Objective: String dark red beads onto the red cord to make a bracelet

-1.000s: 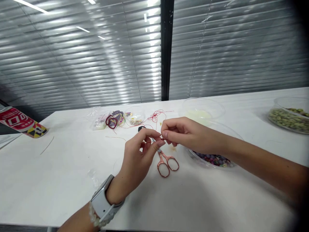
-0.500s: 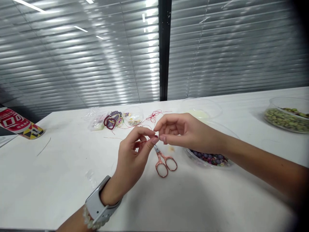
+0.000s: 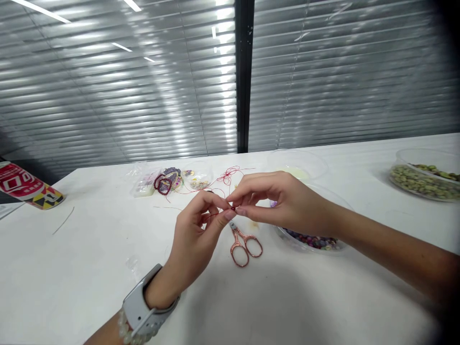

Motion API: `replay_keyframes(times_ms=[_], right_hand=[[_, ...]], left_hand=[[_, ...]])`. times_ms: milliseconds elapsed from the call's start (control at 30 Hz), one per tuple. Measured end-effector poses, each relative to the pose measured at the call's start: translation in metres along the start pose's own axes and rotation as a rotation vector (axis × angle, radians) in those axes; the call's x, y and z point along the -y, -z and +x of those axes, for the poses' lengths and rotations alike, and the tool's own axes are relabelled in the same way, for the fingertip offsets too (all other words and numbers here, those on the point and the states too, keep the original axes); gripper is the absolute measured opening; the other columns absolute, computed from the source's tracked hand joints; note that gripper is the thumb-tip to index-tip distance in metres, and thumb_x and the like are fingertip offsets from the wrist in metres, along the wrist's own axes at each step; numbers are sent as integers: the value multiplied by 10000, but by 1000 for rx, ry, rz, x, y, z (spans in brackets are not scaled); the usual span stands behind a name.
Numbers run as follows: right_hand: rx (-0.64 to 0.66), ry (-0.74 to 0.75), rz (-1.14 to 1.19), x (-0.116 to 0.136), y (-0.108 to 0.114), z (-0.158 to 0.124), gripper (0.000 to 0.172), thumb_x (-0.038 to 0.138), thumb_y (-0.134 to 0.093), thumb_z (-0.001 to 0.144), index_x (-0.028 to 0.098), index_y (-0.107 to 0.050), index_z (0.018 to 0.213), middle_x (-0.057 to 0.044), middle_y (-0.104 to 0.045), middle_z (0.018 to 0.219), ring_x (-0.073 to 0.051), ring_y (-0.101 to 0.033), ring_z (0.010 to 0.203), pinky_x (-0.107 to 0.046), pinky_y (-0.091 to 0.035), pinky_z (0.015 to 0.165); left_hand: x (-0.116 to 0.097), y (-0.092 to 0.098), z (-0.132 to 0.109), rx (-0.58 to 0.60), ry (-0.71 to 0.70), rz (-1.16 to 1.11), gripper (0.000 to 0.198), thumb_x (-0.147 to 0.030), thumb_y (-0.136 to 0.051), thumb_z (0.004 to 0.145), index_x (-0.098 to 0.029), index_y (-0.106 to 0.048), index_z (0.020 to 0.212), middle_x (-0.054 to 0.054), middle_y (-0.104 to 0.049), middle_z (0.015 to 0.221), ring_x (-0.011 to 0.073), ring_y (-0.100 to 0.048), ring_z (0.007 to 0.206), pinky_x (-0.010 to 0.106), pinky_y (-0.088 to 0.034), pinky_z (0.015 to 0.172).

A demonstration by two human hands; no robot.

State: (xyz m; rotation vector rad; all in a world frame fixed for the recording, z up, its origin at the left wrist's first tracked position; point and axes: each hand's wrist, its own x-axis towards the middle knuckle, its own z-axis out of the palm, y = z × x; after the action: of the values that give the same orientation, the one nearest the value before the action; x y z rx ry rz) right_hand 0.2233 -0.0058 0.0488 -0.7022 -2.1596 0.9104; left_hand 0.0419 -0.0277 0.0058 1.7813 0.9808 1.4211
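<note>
Pinching a small dark-red round bead [image 3: 233, 209] between thumb and forefinger, the right hand [image 3: 287, 203] holds it just at the fingertips of the left hand [image 3: 194, 235]. The left thumb and forefinger are pressed together on a thin red thread [image 3: 215, 214], which runs from between them toward the bead; the fingertips of the two hands almost touch. Below the fingers, rose-gold metal scissors with looped handles [image 3: 245, 248] lie on a white table [image 3: 72, 268]. Down and to the right of the right fingers sits a clear plastic bowl of purple mixed beads [image 3: 287, 238]. Beyond the fingertips, a loose tangle of red thread [image 3: 228, 176] lies near a small clear dish of sequins [image 3: 199, 181] and a clear plastic bag [image 3: 145, 184]. A grey smartwatch [image 3: 138, 306] and a pale bead bracelet [image 3: 124, 333] circle the left wrist, well back from the fingers.
</note>
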Motion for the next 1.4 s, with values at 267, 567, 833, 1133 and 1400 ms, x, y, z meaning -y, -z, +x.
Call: replay_keyframes(times_ms=[267,567,833,1133,1400], right_hand=[[7,87,-91,1,3,0,107,126,-594,820,139,-695,855,-13,-656,771,-100,-571,729,-242,-480,671],[-70,46,29,2,0,0,24,167,-649,795,143,-648,795,4,-625,780,-92,-591,729,-251,-517,700],[-97,61,12,0,-1,-1,44,167,-666,780,128,-646,773,-8,-617,766,-92,-581,719,-236,-521,678],[-119,32,19,-1,-3,0,76,183,-689,759,129,-637,762,-7,-627,761,-85,-587,684,-222,-519,662],[-125,58,-77,-1,-6,1,80,174,-690,755,137,-626,724,-4,-628,721,-82,-569,675,-207,-496,631]], left_hand=[[-3,2,3,51,149,-237,149,-178,-660,807,-204,-532,735,-54,-589,698,59,-544,655,137,-444,570],[-3,4,3,67,216,-374,138,-185,-660,818,-206,-547,741,-69,-634,721,37,-547,647,126,-405,548],[-2,4,1,40,217,-341,130,-225,-663,820,-215,-550,755,-70,-609,731,36,-494,609,144,-374,532],[-3,2,1,23,220,-259,152,-280,-637,841,-213,-529,758,-63,-560,739,38,-428,567,165,-343,510],[-5,1,0,-22,238,-251,256,-243,-609,861,-199,-406,711,-63,-557,749,47,-432,600,173,-335,516]])
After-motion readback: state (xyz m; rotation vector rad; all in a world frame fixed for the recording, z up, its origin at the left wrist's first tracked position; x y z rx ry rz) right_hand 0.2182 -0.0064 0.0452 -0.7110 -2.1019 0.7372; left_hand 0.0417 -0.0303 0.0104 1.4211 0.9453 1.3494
